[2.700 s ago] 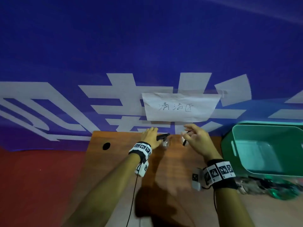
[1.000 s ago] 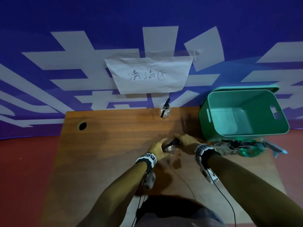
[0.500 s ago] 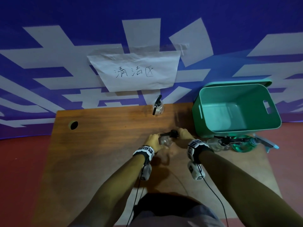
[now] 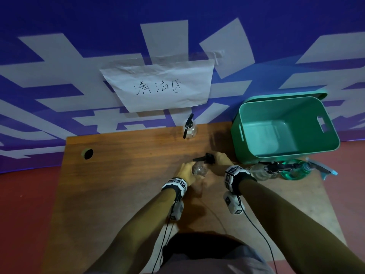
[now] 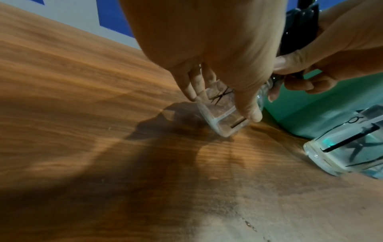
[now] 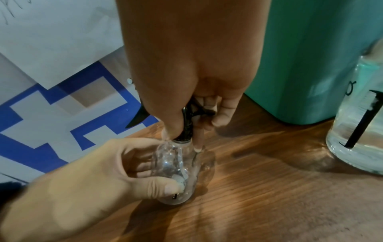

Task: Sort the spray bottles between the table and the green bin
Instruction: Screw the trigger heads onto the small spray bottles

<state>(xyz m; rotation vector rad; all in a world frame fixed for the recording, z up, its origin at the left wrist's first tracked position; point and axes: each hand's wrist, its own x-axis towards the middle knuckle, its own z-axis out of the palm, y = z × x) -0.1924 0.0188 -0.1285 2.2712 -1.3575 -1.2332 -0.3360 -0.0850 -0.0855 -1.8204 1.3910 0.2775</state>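
Here the left hand (image 4: 184, 171) wraps the clear bottle (image 6: 178, 172) on the counter (image 4: 118, 175) while the right hand (image 4: 222, 158) pinches its black sprayer (image 4: 205, 158).

A blue wall banner with pale grey shapes (image 4: 59, 80) hung behind the brown wooden counter (image 4: 118, 184) — a red floor (image 4: 23, 214) lay beside it.

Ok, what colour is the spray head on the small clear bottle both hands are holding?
Black; the spray head on the small clear bottle shows best in the right wrist view.
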